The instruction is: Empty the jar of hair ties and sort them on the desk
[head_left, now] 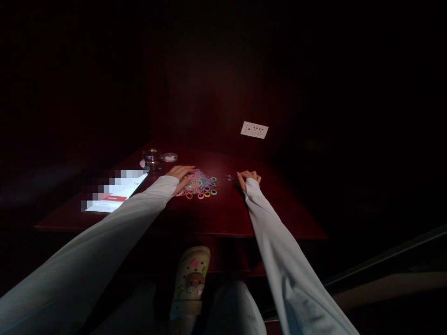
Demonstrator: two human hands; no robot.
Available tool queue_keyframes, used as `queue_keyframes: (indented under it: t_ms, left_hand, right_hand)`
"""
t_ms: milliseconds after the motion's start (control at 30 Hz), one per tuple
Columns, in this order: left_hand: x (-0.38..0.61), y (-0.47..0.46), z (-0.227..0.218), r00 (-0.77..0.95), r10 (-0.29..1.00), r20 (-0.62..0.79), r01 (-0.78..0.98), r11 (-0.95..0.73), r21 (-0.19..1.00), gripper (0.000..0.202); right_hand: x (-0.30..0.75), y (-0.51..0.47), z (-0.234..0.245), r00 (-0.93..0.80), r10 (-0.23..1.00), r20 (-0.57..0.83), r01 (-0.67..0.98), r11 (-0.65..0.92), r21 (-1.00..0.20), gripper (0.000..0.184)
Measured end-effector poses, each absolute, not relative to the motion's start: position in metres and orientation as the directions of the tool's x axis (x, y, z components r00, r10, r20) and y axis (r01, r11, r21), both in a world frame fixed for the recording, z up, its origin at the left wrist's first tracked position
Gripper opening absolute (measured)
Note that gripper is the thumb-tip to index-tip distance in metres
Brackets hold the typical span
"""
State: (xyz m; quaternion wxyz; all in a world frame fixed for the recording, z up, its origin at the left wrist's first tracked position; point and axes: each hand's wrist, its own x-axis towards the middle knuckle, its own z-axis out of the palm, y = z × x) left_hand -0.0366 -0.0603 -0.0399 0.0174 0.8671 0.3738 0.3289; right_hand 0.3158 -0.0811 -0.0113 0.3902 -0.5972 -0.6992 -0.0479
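A heap of small coloured elastic hair ties (197, 182) lies in the middle of the dark red table, in pink, purple, yellow and green. My left hand (180, 173) rests along the left side of this heap, palm down, its fingers stretched out over the edge. To the right of the heap, my right hand (249, 177) is on the table with its fingers curled in; what they hold, if anything, is too small and dark to name. A few tiny purplish pieces (229, 177) lie just left of its thumb.
A lit tablet or phone screen (117, 197) lies at the table's left. Behind it stand a clear jar (152, 160) and a round lid (170, 157). A white socket plate (254, 130) is on the back wall. Below the front edge (209, 234) shows a clog shoe (192, 277).
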Motion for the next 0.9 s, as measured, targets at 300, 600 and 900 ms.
queue_keyframes:
  t_ms: [300,600,900]
  left_hand:
    - [-0.036,-0.070,-0.034,0.474,0.704,0.528,0.687,-0.672,0.278,0.045]
    - [-0.035,-0.071,-0.034,0.450,0.723,0.524,0.708,-0.646,0.285,0.044]
    - [-0.031,-0.075,-0.030,0.438,0.726,0.530,0.720,-0.636,0.276,0.046]
  right_hand:
    - [0.311,-0.082,-0.012,0.036,0.859,0.511,0.912,0.181,-0.368,0.030]
    - [0.306,-0.090,-0.008,-0.080,0.869,0.488,0.895,0.279,-0.349,0.041]
    - [0.275,-0.098,0.004,-0.041,0.816,0.576,0.903,0.277,-0.328,0.035]
